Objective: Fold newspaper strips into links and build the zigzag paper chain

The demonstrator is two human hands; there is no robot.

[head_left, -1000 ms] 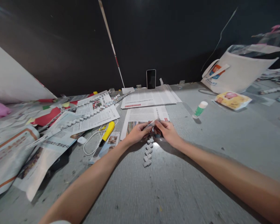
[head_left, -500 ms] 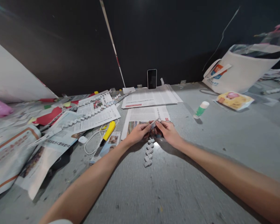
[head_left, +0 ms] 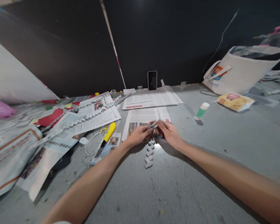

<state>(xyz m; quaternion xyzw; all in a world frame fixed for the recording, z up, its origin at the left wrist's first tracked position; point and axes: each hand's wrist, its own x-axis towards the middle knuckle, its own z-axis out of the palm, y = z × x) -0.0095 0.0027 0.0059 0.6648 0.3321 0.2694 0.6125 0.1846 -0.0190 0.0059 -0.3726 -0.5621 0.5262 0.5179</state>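
Head cam: L hand and R hand meet approx. mid-scene, thumbs + index fingers closed, pinching a paper strip btwn them. Other fingers curled under; can't tell what, if anything, they grip. Strip tilts up to the right, sits over newspaper. Woven paper chain lies on the gray tabletop, running from just below the hands toward near side; can't tell if it joins the strip, far end hidden.

Handling (my est.): strip v. light, soft, creases/tears easily, not slippery. Hold at both ends, light pinch, flat on the fold. Chain light too, prob. stiffer but bendy at joints; take it by a link body, don't yank the end.

Nearby: glue stick upright-ish, right + far of R hand; yellow-handled tool left of L hand; phone far, propped against dark panel.
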